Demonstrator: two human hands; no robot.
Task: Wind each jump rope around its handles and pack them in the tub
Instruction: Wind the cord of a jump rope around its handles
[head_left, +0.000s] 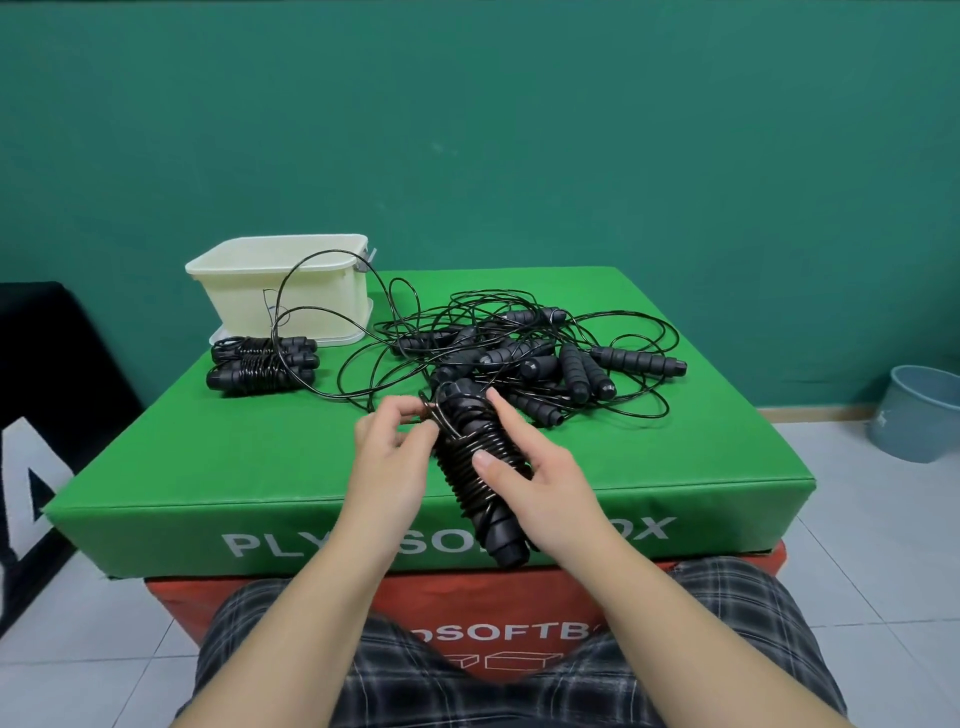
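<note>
My right hand (540, 478) grips a black jump rope bundle (470, 467), its cord coiled many times around the paired handles, held over the front edge of the green box (218, 467). My left hand (392, 447) pinches the last loop of cord at the bundle's upper end. Two wound bundles (262, 364) lie side by side at the left, in front of the cream tub (291, 291). A tangle of loose ropes and handles (535, 358) covers the middle and right of the box top. The tub's inside is hidden.
The green foam box sits on a red box (467, 597). One cord loop arches up across the tub's front. A blue bucket (914, 415) stands on the tiled floor at the right. A black panel leans at the left. My knees are just below the box.
</note>
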